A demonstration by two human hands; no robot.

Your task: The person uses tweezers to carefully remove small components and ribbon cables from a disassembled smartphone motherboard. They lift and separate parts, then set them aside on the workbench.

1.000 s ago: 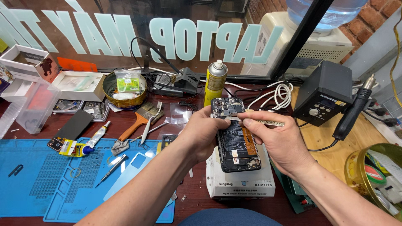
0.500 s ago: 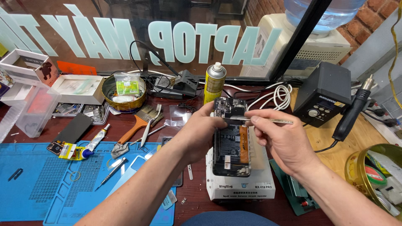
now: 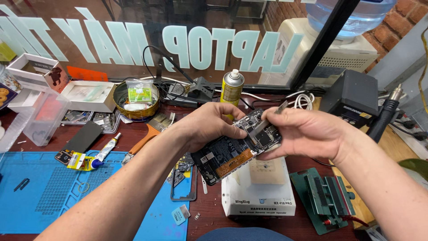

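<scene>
An opened smartphone point(image 3: 232, 154) with its back cover off shows a black battery and circuit board; it hangs tilted above a white box point(image 3: 258, 196). My left hand point(image 3: 209, 125) grips the phone's upper edge from the left. My right hand point(image 3: 303, 131) pinches metal tweezers point(image 3: 281, 108) and rests on the phone's top right corner, over the board. The tweezers' tips are hidden behind my fingers.
A blue work mat point(image 3: 53, 192) lies at the left with a glue tube point(image 3: 96, 156), a phone frame point(image 3: 183, 187) and small parts. A yellow spray can point(image 3: 232, 89), a round tin point(image 3: 136, 100), a soldering station point(image 3: 352, 100) and a green clamp fixture point(image 3: 327, 196) stand around.
The phone has turned from upright to a diagonal tilt and come closer to me. My right hand has moved onto its top corner with the tweezers.
</scene>
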